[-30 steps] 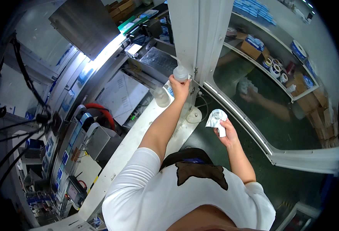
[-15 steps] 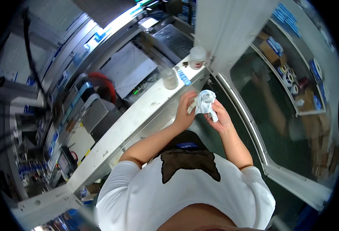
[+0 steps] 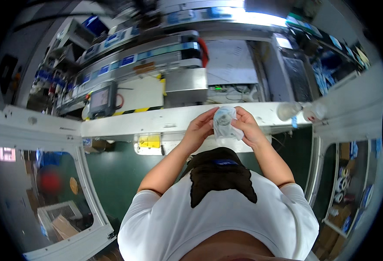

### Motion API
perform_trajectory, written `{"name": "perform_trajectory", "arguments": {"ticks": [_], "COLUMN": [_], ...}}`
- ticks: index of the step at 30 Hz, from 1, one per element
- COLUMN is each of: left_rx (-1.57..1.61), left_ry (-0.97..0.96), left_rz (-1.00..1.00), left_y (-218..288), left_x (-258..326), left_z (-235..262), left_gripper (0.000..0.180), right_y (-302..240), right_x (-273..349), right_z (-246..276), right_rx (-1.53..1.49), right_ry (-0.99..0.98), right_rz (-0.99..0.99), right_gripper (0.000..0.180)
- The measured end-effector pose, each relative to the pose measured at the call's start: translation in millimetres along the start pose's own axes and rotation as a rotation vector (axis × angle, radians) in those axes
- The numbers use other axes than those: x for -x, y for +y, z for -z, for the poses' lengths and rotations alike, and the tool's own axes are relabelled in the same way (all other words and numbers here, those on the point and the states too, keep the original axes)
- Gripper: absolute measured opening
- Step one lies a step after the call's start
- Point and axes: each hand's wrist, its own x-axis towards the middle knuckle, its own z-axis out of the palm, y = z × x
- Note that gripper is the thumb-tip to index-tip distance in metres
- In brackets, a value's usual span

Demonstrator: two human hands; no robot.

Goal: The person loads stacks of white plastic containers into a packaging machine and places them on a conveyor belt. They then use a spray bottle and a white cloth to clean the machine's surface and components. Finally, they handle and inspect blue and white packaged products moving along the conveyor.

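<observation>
A crumpled white cloth [image 3: 223, 123] with a grey smudge hangs in front of my chest, just at the near edge of a white ledge [image 3: 156, 120]. My right hand [image 3: 250, 128] is closed on its right side, the thumb lying over the front. At the opposite edge, my left hand [image 3: 197, 132] pinches the cloth between thumb and fingers. Part of the left fingertips is hidden behind it.
Two translucent plastic bottles, one [image 3: 288, 111] beside the other [image 3: 315, 112], stand at the ledge's right end. Beyond the ledge are a metal box [image 3: 185, 85] and a control screen [image 3: 101, 100]. Framed door panels [image 3: 96, 191] flank me. A yellow block [image 3: 150, 141] sits below the ledge.
My body and view have turned left, so the bottles now lie far to my right. My left hand, fingers apart beside the cloth before, has closed on its edge.
</observation>
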Motion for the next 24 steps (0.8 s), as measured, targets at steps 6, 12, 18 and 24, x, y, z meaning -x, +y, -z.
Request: {"name": "perform_trajectory", "arguments": {"ticks": [6, 12, 18, 24], "left_rx": [0.153, 0.096, 0.141, 0.163], "left_ry": [-0.052, -0.039, -0.039, -0.021], "left_rz": [0.003, -0.030, 0.055, 0.052], "left_y": [30.5, 63.0, 77.4, 69.8], "left_x": [32.4, 53.9, 59.5, 52.3], "left_z": [91.6, 173.3, 204.9, 207.8], "left_gripper": [0.042, 0.031, 0.039, 0.045], "right_y": [55.1, 102.3, 122.6, 120.0], "right_x": [-69.5, -119.1, -142.0, -148.9], "right_z": [-57.0, -98.4, -120.1, -116.0], "right_rx": [0.109, 0.356, 0.252, 0.395], "right_ry": [-0.060, 0.020, 0.080, 0.080], "right_rz": [-0.132, -0.092, -0.171, -0.144], "right_gripper": [0.017, 0.009, 0.011, 0.012]}}
